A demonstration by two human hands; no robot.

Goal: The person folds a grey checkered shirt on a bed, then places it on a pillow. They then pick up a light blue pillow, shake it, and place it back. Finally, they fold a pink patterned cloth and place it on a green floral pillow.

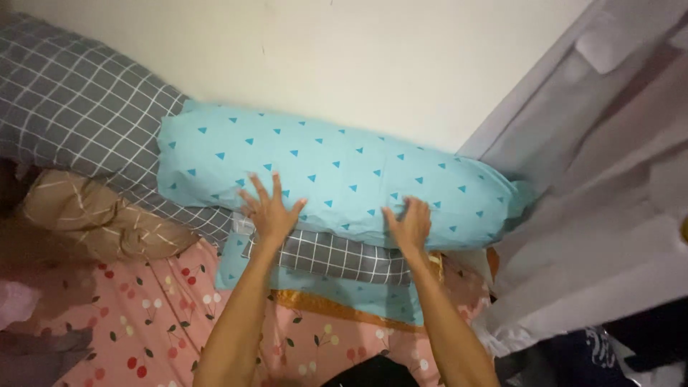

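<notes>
- The turquoise pillow (pixel 344 183) is long and soft, with small blue triangles printed on its cover.
- It lies lengthwise along the wall, on top of a stack, and its right end slopes a little down toward the curtain side.
- It is plump, with some wrinkles.
- Both hands press flat on its lower front edge.

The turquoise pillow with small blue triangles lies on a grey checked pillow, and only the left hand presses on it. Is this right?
Not quite. In the head view both hands press on the turquoise pillow with small blue triangles: left hand and right hand. It does lie on the grey checked pillow.
</notes>
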